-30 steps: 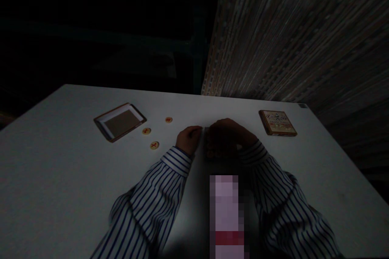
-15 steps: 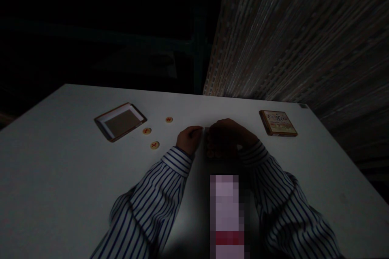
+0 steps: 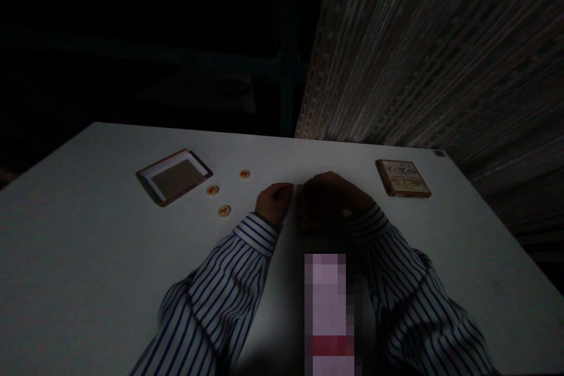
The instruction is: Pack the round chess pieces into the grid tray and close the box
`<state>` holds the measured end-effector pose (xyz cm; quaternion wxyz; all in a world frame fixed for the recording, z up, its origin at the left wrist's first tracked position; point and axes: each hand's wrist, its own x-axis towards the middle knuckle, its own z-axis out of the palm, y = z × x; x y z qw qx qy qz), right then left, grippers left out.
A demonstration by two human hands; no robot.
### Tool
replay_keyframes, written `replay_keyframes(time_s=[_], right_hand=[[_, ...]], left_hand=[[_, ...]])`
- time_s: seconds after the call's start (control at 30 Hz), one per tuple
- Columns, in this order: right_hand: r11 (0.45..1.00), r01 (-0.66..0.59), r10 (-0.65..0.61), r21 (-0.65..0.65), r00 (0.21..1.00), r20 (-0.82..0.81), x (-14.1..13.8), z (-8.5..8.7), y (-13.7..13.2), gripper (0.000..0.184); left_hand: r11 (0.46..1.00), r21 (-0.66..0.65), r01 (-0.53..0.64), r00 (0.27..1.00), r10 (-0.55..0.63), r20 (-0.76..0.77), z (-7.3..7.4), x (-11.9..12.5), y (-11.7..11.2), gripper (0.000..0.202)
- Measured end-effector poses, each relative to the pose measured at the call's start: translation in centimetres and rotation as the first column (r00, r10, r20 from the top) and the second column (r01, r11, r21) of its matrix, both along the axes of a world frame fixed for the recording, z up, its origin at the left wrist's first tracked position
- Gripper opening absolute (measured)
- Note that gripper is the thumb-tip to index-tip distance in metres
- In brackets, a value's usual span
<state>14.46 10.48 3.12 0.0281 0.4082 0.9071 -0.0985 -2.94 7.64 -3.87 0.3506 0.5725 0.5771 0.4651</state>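
Pieces point(image 3: 305, 221), round and deeply shadowed, lie beneath the arched right hand point(image 3: 338, 192); the left hand point(image 3: 274, 202) curls beside them, and I cannot tell what either grips. Light touches that spare neighbouring pieces would suit such close packing. Against half a second ago, both hands and three loose discs point(image 3: 224, 211) look unmoved.

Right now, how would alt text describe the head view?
A person's right hand curves over shadowed round pieces, the left hand beside them. Three loose discs, a shallow open box and a printed box lie on the dim white table.
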Motion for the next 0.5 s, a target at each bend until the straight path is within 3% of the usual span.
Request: replay_keyframes(time_s=[0.2,0.5], right_hand=[[0.999,0.035,-0.032,0.035,0.997,-0.077,1.0,0.1,0.2,0.028],[0.974,0.195,-0.172,0.117,0.968,-0.181,2.9,2.8,-0.3,0.027]], left_hand=[[1.0,0.0,0.003,1.0,-0.003,0.0,0.3,0.0,-0.1,0.021],[1.0,0.006,0.002,1.0,-0.002,-0.022,0.3,-0.1,-0.4,0.024]])
